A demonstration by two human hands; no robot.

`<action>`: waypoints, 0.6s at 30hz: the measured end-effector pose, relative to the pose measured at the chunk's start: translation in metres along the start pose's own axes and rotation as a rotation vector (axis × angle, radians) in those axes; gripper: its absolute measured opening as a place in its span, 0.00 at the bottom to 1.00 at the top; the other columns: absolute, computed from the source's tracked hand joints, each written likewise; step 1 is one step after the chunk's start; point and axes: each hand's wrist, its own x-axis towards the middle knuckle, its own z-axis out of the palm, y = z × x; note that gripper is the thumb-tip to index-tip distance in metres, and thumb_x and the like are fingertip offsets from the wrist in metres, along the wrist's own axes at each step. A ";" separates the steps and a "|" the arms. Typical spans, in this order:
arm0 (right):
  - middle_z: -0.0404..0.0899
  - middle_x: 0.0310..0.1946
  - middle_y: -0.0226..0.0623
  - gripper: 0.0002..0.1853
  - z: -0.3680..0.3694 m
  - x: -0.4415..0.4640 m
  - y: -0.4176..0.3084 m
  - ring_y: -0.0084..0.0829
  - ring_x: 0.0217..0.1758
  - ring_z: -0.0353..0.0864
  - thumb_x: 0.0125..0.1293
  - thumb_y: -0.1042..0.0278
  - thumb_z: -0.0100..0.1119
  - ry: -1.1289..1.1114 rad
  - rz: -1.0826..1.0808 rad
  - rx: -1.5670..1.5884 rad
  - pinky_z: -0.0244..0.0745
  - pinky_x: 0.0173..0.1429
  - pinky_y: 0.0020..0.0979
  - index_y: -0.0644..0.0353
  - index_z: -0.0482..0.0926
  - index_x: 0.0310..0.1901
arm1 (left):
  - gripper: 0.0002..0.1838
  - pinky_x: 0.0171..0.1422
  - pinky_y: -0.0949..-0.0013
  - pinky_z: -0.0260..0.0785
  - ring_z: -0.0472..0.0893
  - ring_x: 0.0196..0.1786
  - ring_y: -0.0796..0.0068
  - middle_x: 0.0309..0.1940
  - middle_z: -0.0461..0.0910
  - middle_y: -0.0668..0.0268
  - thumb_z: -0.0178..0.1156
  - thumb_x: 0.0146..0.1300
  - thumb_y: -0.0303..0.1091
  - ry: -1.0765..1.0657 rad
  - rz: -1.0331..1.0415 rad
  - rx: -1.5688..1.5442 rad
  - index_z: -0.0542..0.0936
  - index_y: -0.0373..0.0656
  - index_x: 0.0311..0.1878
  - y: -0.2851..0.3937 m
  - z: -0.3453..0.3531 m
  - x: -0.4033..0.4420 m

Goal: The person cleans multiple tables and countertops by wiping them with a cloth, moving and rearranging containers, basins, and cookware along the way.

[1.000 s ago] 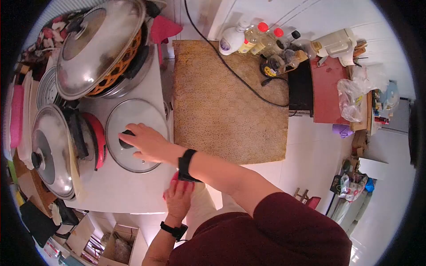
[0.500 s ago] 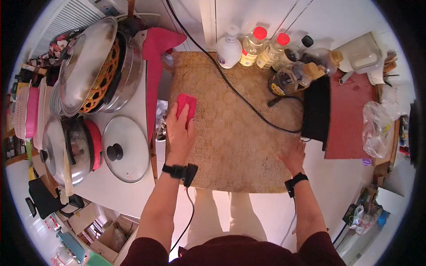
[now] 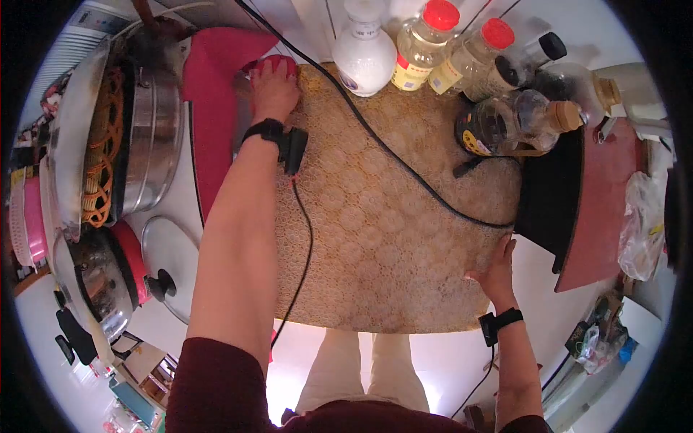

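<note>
At the far left corner of the patterned brown tabletop (image 3: 382,238), my left hand (image 3: 276,92) presses down on a folded red cloth (image 3: 291,68). Its fingers lie over the cloth and partly cover it. My right hand (image 3: 498,273) rests at the table's right edge, thumb and fingers apart, with nothing in it. A black cable (image 3: 404,166) runs diagonally across the tabletop between the two hands.
Along the back stand a white bottle (image 3: 365,61), two red-capped bottles (image 3: 421,50) and a tipped brown-capped bottle (image 3: 505,126). A black panel (image 3: 550,198) borders the right side. At left are a steel steamer pot (image 3: 155,130) and a glass lid (image 3: 173,267).
My left hand has slid the red cloth away from me to the table's far left corner. The right hand stays at the right edge. The view has shifted closer.
</note>
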 end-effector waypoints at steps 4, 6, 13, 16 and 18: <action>0.32 0.66 0.73 0.70 0.002 0.003 -0.001 0.61 0.71 0.43 0.33 0.61 0.80 -0.007 0.032 0.010 0.50 0.72 0.37 0.72 0.33 0.67 | 0.18 0.64 0.51 0.58 0.65 0.61 0.47 0.56 0.69 0.50 0.50 0.61 0.32 -0.002 0.053 -0.003 0.73 0.41 0.54 0.028 -0.019 -0.037; 0.31 0.66 0.75 0.71 0.002 0.003 -0.001 0.63 0.71 0.42 0.32 0.59 0.80 -0.022 0.049 -0.013 0.48 0.73 0.38 0.74 0.31 0.67 | 0.18 0.64 0.52 0.58 0.67 0.60 0.48 0.56 0.69 0.50 0.49 0.61 0.32 -0.013 0.180 0.001 0.73 0.42 0.55 0.051 -0.023 -0.087; 0.34 0.64 0.78 0.71 0.001 0.007 -0.005 0.66 0.71 0.38 0.31 0.57 0.80 -0.092 0.054 -0.078 0.44 0.74 0.39 0.80 0.32 0.65 | 0.20 0.57 0.59 0.65 0.69 0.58 0.60 0.53 0.71 0.62 0.52 0.55 0.37 -0.446 0.942 -0.417 0.72 0.47 0.53 0.164 -0.119 -0.344; 0.36 0.64 0.79 0.71 0.011 0.009 0.007 0.65 0.71 0.38 0.31 0.56 0.80 -0.034 0.041 -0.069 0.43 0.74 0.41 0.81 0.33 0.65 | 0.21 0.57 0.59 0.65 0.69 0.58 0.62 0.53 0.71 0.62 0.52 0.55 0.37 -0.545 0.953 -0.677 0.72 0.47 0.53 0.149 -0.129 -0.361; 0.38 0.64 0.79 0.71 0.010 0.010 0.005 0.66 0.71 0.39 0.31 0.55 0.80 -0.002 -0.047 -0.046 0.47 0.73 0.42 0.80 0.34 0.65 | 0.21 0.57 0.57 0.66 0.69 0.60 0.64 0.57 0.69 0.62 0.51 0.59 0.36 -1.220 0.740 -0.104 0.71 0.46 0.56 0.177 -0.180 -0.246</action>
